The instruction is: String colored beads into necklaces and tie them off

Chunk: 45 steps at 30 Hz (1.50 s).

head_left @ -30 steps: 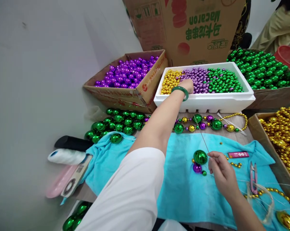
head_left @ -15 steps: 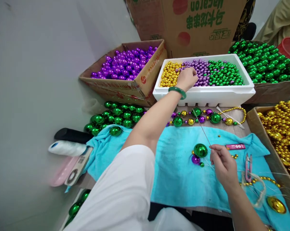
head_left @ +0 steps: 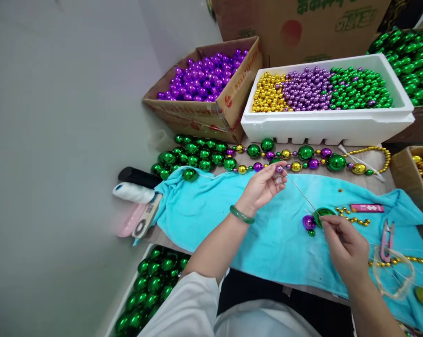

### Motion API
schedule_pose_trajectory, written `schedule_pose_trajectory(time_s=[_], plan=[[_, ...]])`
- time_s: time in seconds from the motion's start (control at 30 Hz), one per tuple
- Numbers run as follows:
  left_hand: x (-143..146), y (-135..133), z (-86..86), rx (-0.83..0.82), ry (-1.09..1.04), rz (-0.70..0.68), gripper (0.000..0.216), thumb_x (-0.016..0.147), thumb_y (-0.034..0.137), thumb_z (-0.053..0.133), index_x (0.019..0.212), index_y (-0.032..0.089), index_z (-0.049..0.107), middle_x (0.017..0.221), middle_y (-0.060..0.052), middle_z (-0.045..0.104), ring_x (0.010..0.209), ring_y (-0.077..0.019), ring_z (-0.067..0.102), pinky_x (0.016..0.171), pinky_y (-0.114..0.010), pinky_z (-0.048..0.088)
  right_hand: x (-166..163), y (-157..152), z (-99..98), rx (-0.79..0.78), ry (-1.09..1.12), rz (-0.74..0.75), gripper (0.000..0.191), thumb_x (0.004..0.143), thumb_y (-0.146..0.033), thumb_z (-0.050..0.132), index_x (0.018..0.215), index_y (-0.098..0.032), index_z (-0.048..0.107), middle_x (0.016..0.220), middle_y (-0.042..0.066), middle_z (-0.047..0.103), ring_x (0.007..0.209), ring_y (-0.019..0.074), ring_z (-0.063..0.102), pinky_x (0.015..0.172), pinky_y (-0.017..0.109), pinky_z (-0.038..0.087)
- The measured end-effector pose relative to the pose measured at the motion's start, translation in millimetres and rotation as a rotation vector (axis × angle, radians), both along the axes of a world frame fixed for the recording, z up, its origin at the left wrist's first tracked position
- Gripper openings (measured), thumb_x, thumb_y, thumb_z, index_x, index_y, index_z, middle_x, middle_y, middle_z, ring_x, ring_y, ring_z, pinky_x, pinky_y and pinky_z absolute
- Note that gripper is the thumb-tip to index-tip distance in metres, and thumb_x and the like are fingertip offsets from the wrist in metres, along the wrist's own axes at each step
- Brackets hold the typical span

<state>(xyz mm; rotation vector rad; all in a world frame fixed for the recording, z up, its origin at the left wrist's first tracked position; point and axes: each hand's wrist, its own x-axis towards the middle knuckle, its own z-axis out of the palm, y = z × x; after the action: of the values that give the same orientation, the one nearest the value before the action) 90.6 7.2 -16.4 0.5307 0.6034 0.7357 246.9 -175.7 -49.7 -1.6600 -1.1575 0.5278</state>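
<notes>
Nearest, your right hand (head_left: 345, 245) is pinching the needle (head_left: 301, 194) beside three strung beads (head_left: 311, 222) on the turquoise towel (head_left: 267, 234). Your left hand (head_left: 262, 187) is pinching a purple bead (head_left: 279, 169) at its tip. Farther off, a finished strand (head_left: 302, 157) is lying; most threading is remaining.

left hand (head_left: 262, 187) pinching, right hand (head_left: 345, 243) — pinching

Table (head_left: 368, 186) w/ teal towel (head_left: 267, 234), white foam tray (head_left: 324, 126), cardboard box (head_left: 211, 114) & bead strand (head_left: 302, 159) on it.
</notes>
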Motion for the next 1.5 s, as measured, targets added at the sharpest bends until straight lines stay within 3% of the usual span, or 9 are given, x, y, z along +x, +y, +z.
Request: schedule_pose_trajectory(time_s=[0.27, 0.83, 1.03, 1.13, 1.27, 1.37, 1.43, 1.5], plan=[[-6.7, -9.9, -0.1, -0.058, -0.070, 0.107, 0.024, 0.096, 0.018, 0.045, 0.097, 0.012, 0.069, 0.079, -0.005, 0.065, 0.067, -0.0110, 0.065, 0.060, -0.021, 0.053, -1.9, -8.8, 0.0, 0.056, -0.083, 0.038, 0.010, 0.089, -0.023, 0.060, 0.093, -0.020, 0.069, 0.078, 0.001, 0.069, 0.061, 0.0104, 0.060, 0.054, 0.019, 0.045], [-3.1, -15.3, -0.3, -0.165, -0.136, 0.167, 0.015, 0.093, 0.018, 0.052, 0.086, 0.011, 0.064, 0.081, -0.006, 0.067, 0.068, -0.0101, 0.064, 0.060, -0.018, 0.052, -4.2, -12.0, 0.2, 0.045, -0.099, 0.016, 0.010, 0.089, -0.024, 0.060, 0.091, -0.020, 0.068, 0.069, -0.002, 0.064, 0.055, 0.0075, 0.054, 0.052, 0.017, 0.044], [-4.5, -17.1, -1.0, -0.086, -0.065, 0.185, 0.007, 0.086, 0.019, 0.064, 0.090, 0.013, 0.063, 0.082, -0.004, 0.067, 0.069, -0.0097, 0.065, 0.062, -0.019, 0.052, -4.5, -12.4, -0.8, 0.026, -0.083, 0.008, 0.011, 0.089, -0.026, 0.060, 0.091, -0.020, 0.068, 0.068, -0.002, 0.063, 0.054, 0.0074, 0.052, 0.051, 0.018, 0.043], [-0.8, -21.8, -1.9, 0.033, 0.044, 0.177, 0.021, 0.076, 0.020, 0.075, 0.092, 0.015, 0.063, 0.083, -0.002, 0.067, 0.069, -0.0091, 0.064, 0.063, -0.018, 0.050, -5.2, -11.7, -5.4, -0.010, -0.026, 0.021, 0.013, 0.090, -0.029, 0.059, 0.093, -0.019, 0.068, 0.068, -0.001, 0.063, 0.054, 0.0082, 0.052, 0.051, 0.020, 0.043], [3.9, -41.2, 3.9, 0.225, 0.255, 0.022, 0.032, 0.073, 0.031, 0.078, 0.097, 0.015, 0.064, 0.087, -0.003, 0.066, 0.072, -0.0093, 0.062, 0.064, -0.019, 0.047, -7.5, -6.5, -13.2, -0.070, 0.157, 0.061, 0.018, 0.092, -0.034, 0.057, 0.094, -0.019, 0.065, 0.065, -0.001, 0.059, 0.052, 0.0093, 0.050, 0.048, 0.022, 0.041], [-7.0, -79.2, 8.0, 0.424, 0.492, -0.148, 0.030, 0.086, 0.040, 0.061, 0.106, 0.018, 0.062, 0.094, -0.004, 0.066, 0.075, -0.0110, 0.062, 0.067, -0.022, 0.048, -7.0, -4.2, -14.5, -0.038, 0.286, 0.049, 0.017, 0.092, -0.035, 0.057, 0.094, -0.019, 0.063, 0.062, -0.002, 0.056, 0.052, 0.0098, 0.051, 0.049, 0.023, 0.042], [-21.1, -117.6, 0.0, 0.638, 0.646, -0.412, 0.026, 0.094, 0.036, 0.047, 0.100, 0.017, 0.064, 0.090, -0.005, 0.067, 0.072, -0.0119, 0.060, 0.067, -0.025, 0.047, -4.8, -5.7, -12.4, 0.004, 0.345, 0.017, 0.016, 0.091, -0.034, 0.058, 0.092, -0.018, 0.061, 0.060, -0.003, 0.055, 0.052, 0.0098, 0.051, 0.049, 0.023, 0.042], [-34.6, -160.0, -20.1, 0.914, 0.761, -0.842, 0.023, 0.093, 0.023, 0.046, 0.083, 0.016, 0.066, 0.081, -0.005, 0.067, 0.072, -0.0144, 0.060, 0.068, -0.027, 0.046, -2.0, -9.3, -9.3, 0.045, 0.389, -0.010, 0.015, 0.090, -0.033, 0.060, 0.090, -0.018, 0.060, 0.059, -0.003, 0.055, 0.051, 0.0097, 0.051, 0.048, 0.023, 0.042]])
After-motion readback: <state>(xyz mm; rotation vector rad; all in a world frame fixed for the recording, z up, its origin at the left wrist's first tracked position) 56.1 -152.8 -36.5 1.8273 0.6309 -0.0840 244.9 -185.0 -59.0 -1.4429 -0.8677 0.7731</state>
